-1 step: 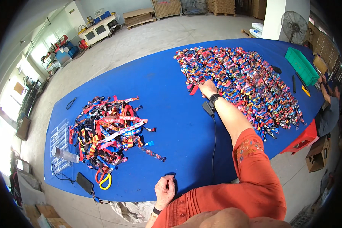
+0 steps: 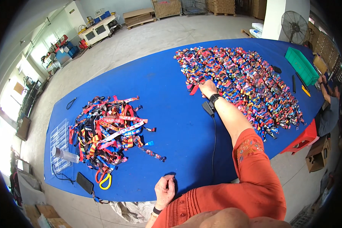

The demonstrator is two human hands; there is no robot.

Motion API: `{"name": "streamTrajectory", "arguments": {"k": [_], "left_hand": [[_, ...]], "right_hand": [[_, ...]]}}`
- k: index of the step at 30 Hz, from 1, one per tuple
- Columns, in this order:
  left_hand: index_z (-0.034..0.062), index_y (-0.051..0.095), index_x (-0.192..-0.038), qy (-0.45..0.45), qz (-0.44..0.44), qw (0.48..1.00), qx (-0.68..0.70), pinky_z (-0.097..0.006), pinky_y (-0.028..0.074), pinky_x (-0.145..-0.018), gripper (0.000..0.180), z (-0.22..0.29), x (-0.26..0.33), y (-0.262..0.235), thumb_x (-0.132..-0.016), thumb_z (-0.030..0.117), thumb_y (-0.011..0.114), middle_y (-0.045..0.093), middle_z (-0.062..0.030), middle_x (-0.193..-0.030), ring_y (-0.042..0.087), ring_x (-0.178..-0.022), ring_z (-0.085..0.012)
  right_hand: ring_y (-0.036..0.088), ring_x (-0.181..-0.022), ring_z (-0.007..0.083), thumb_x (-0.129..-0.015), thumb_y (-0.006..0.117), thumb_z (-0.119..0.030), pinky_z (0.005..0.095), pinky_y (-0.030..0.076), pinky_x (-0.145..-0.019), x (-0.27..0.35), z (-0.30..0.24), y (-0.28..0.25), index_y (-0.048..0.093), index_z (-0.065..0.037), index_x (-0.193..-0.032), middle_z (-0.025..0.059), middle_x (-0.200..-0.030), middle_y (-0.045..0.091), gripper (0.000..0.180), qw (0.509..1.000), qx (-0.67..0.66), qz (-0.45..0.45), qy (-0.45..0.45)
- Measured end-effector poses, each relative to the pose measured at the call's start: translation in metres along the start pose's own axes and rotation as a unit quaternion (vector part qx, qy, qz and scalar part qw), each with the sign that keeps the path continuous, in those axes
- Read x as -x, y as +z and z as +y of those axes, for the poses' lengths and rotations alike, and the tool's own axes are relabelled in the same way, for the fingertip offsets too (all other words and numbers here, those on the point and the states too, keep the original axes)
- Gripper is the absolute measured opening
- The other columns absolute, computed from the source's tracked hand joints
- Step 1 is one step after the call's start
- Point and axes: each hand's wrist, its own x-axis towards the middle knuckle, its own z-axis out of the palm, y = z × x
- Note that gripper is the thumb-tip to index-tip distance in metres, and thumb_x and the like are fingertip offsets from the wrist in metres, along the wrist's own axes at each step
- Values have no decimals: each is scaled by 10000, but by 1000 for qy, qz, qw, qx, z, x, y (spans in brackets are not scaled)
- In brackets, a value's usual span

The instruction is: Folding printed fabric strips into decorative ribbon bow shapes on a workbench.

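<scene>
Blue table [image 2: 171,110] bears two strap heaps [image 2: 110,131] [image 2: 241,89]; right hand [image 2: 208,89], upper centre, pinches one red strap [image 2: 194,90], left hand [image 2: 165,189] curled in; grey floor [image 2: 140,42] upper left.

Straps [image 2: 119,135] heaped left of centre on the table [image 2: 155,87] | scissors [image 2: 110,182] poking from the heap's lower edge, smartphone [image 2: 85,182] just left | bottle [image 2: 67,155] across the grid rack [image 2: 58,133], far left | strap bundles [image 2: 243,81] sprawling upper right, the right hand [image 2: 208,89] at their left edge!
</scene>
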Motion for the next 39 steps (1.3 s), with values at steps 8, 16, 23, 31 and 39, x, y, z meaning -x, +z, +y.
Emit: {"name": "streamTrajectory", "arguments": {"k": [8, 16, 23, 31, 39], "left_hand": [[2, 641, -932, 1, 0, 1000, -6, -325, 525, -677, 73, 3, -3, -1, -882, -4, 587, 679, -139, -855, 666, -730, -253], [3, 644, -951, -3, -1, 1000, 2, -324, 524, -676, 84, 8, -1, -2, -896, 2, 581, 676, -143, -856, 666, -737, -248], [15, 643, -960, 17, 6, 1000, 7, -325, 519, -665, 84, 12, 2, -3, -896, 10, 588, 669, -143, -851, 661, -733, -257], [28, 648, -981, 43, 9, 999, 7, -338, 489, -590, 109, 10, -8, -3, -896, 27, 579, 632, -132, -799, 616, -645, -274], [24, 631, -977, 33, 15, 998, 55, -350, 505, -636, 130, 7, -3, -1, -871, -11, 563, 626, -123, -824, 632, -716, -276]], "right_hand": [[650, -468, 232, -879, 678, -224, 304, 519, -391, 12, -17, -4, 524, 94, -1111, 155, -786, 685, 422, 997, 56, 44, 15], [595, -1088, 452, -836, 650, -156, 485, 515, -917, 29, -17, -23, 470, 100, -1164, 333, -1209, 525, 454, 976, 178, 72, -107], [630, -1020, 428, -830, 516, -80, 474, 512, -870, 71, -9, -27, 632, 105, -996, 332, -1065, 625, 274, 926, 283, -68, -241], [602, -1049, 431, -846, 656, -315, 484, 489, -901, 203, -10, -30, 635, 17, -1083, 313, -1077, 624, 409, 754, 365, -368, -404], [361, -1356, 464, -853, 665, -378, 427, 343, -1118, 279, 9, -59, 439, -40, -1419, 385, -1429, 344, 697, 677, 406, -462, -404]]}}
